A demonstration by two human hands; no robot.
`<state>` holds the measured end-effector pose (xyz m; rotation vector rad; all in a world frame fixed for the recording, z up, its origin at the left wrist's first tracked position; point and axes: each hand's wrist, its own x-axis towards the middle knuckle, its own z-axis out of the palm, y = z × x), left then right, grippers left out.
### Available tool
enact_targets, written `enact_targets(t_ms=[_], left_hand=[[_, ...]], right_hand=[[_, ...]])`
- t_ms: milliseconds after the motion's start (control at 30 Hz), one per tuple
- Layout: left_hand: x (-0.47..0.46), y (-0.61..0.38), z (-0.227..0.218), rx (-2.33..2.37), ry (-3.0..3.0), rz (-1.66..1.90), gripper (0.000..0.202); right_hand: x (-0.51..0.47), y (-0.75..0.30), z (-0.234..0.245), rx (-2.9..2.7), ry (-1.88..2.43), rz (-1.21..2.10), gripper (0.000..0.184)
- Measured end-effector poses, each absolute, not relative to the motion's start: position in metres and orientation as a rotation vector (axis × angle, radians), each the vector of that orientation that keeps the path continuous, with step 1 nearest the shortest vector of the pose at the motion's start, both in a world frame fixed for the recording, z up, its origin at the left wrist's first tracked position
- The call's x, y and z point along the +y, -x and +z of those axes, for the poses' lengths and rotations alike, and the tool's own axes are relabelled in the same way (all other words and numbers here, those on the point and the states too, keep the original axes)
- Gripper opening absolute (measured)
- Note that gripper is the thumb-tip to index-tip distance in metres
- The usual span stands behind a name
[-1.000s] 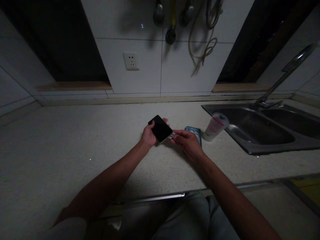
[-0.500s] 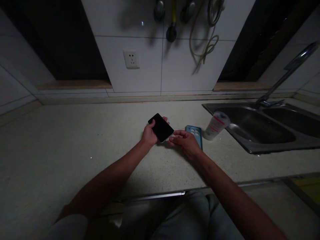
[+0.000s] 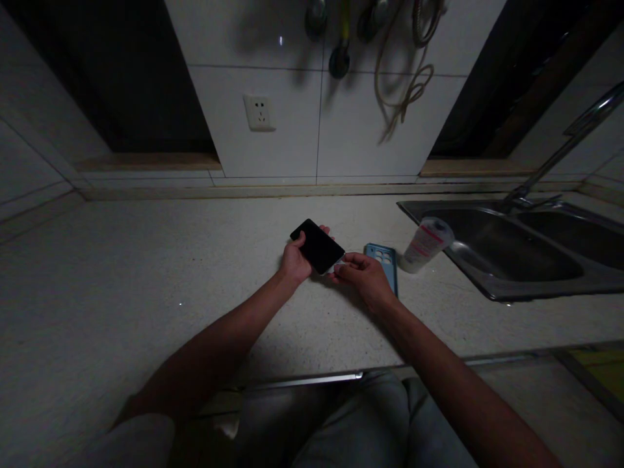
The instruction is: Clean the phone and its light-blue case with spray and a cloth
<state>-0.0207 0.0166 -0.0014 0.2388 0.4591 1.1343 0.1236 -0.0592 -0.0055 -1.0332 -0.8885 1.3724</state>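
My left hand grips a black phone from below, screen up, just above the speckled countertop. My right hand has its fingertips pinched at the phone's near right corner; whether anything small sits between them I cannot make out. A blue phone case lies flat on the counter right behind my right hand.
A white bottle with a red label lies tilted at the edge of a steel double sink on the right, with a tap over it. A wall socket and hanging utensils and hose are on the tiled wall.
Both hands stay on the phone; the right fingertips opened slightly and closed again at its corner. The view shifted a little.
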Motion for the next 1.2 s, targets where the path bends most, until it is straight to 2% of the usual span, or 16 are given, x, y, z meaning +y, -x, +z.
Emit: enact_targets(t_ms=[800,1000,1200], left_hand=[[0.017,0.020,-0.004,0.379,-0.232,1.165,0.045],[0.015,0.019,-0.005,0.369,-0.253,1.127,0.047],[0.016,0.021,-0.005,0.381,-0.261,1.119,0.049]], right_hand=[[-0.054,-0.133,-0.008,-1.106,1.226,1.065,0.024],[-0.053,-0.141,-0.001,-1.060,1.274,0.875,0.025],[-0.050,-0.151,0.001,-0.830,1.184,0.753,0.015]])
